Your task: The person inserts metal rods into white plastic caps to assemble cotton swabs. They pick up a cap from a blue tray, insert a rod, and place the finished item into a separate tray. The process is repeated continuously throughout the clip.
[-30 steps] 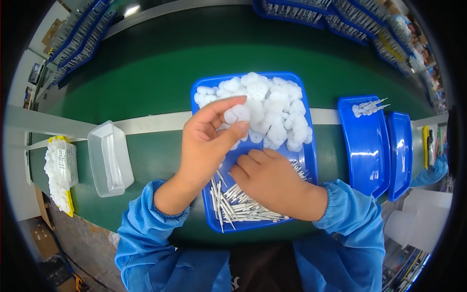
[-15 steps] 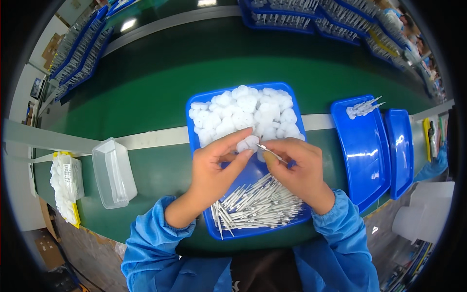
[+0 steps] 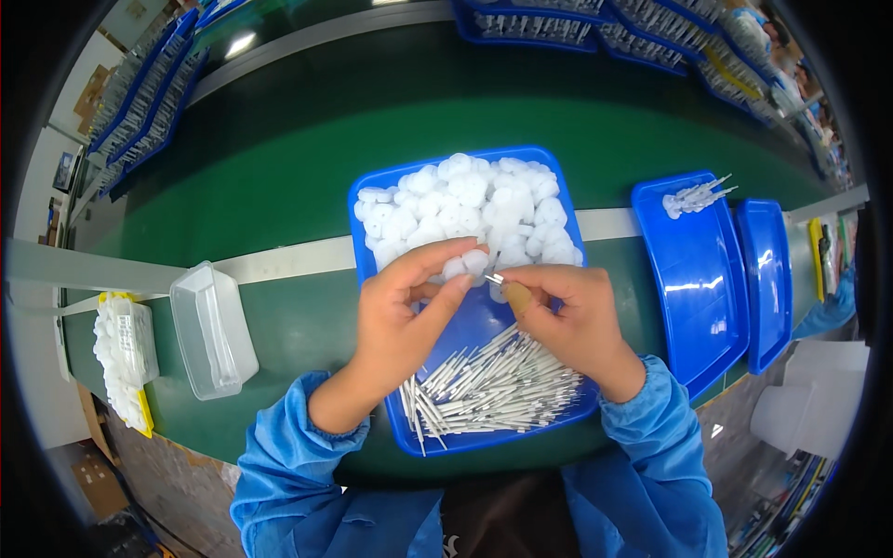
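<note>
Both hands have come closer together above the blue tray (image 3: 372, 307). Left hand (image 3: 405, 312) fingers pinch a white cap (image 3: 476, 261); right hand (image 3: 567, 312) fingers grip a thin pin (image 3: 494, 277) touching it.

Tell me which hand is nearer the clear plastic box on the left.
Left. The left hand is over the blue tray, a short way right of the clear plastic box; the right hand is farther right, beyond the left one.
</note>
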`<state>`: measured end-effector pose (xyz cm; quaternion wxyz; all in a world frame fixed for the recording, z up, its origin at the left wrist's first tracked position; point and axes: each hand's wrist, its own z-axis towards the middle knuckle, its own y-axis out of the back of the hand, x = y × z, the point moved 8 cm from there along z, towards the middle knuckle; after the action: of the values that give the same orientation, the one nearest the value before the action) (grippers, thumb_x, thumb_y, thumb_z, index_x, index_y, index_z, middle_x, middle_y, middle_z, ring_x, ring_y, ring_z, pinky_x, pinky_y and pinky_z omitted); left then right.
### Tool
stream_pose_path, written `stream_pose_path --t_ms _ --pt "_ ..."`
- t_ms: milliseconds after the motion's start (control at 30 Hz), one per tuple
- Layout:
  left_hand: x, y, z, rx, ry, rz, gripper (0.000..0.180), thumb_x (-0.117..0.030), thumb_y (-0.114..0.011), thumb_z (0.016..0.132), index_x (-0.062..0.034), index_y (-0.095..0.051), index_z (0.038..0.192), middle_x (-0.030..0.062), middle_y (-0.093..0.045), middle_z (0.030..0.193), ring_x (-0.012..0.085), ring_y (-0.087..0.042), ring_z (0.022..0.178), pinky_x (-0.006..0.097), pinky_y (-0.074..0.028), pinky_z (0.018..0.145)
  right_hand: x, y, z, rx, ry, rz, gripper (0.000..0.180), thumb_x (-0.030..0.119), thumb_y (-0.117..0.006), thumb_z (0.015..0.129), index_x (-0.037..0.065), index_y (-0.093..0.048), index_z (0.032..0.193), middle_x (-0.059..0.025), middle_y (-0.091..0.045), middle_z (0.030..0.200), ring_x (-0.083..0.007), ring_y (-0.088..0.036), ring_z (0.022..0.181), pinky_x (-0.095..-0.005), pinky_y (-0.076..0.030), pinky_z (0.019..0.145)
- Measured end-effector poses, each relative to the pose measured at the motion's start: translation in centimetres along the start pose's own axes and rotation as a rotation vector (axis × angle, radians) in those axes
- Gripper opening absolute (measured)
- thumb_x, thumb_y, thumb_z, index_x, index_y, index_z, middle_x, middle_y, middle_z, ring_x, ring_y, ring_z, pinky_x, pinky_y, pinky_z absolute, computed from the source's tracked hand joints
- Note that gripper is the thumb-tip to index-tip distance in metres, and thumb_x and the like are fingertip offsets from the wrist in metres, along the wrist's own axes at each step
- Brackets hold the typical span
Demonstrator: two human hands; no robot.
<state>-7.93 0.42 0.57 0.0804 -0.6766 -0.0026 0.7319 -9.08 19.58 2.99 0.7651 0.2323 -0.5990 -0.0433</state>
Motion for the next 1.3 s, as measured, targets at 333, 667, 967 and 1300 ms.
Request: stream_pose_path --t_ms 333,667,967,1300 --pt "-1.9 -0.4 -0.1 -0.042 -0.277 0.417 0.047 0.011 -0.078 0.093 -0.0071 -0.080 0.136 0.0146 -0.081 0.124 0.0220 -0.076 0.108 0.032 -0.068 0.084 0.7 -0.7 0.3 -0.027 -0.121 0.039 0.015 0.008 -0.082 0.099 0.000 -0.082 0.112 -0.0106 -0.076 0.073 -0.0129 -0.075 0.064 -0.0298 -0.056 0.058" --pt "-1.3 -0.4 -0.9 -0.051 -0.138 0.515 0.049 0.008 -0.082 0.090 -0.0099 -0.082 0.135 0.0126 -0.080 0.097 0.0177 -0.073 0.076 0.029 -0.062 0.069 2.4 -0.4 0.1 -0.134 0.249 -0.355 0.013 0.010 -0.084 0.091 0.004 -0.080 0.101 -0.0075 -0.073 0.074 -0.0213 -0.072 0.063 -0.0358 -0.053 0.056" --pt "-1.1 -0.5 -0.9 -0.072 -0.164 0.483 0.047 0.008 -0.081 0.091 -0.0101 -0.083 0.134 0.0110 -0.079 0.091 0.0145 -0.072 0.073 0.028 -0.060 0.065 4.1 -1.4 -0.6 -0.170 0.557 -0.676 0.022 0.008 -0.085 0.081 0.005 -0.078 0.102 -0.0024 -0.068 0.074 -0.0202 -0.066 0.060 -0.0361 -0.049 0.055" --pt "-0.3 -0.9 -1.3 -0.023 -0.004 0.200 0.052 0.002 -0.087 0.091 -0.0082 -0.076 0.141 0.0119 -0.078 0.113 0.0145 -0.073 0.097 0.027 -0.060 0.071 3.8 -0.1 -1.3 -0.139 0.543 -0.586 0.033 0.008 -0.089 0.078 0.007 -0.081 0.110 -0.0023 -0.074 0.080 -0.0209 -0.070 0.065 -0.0348 -0.051 0.058"
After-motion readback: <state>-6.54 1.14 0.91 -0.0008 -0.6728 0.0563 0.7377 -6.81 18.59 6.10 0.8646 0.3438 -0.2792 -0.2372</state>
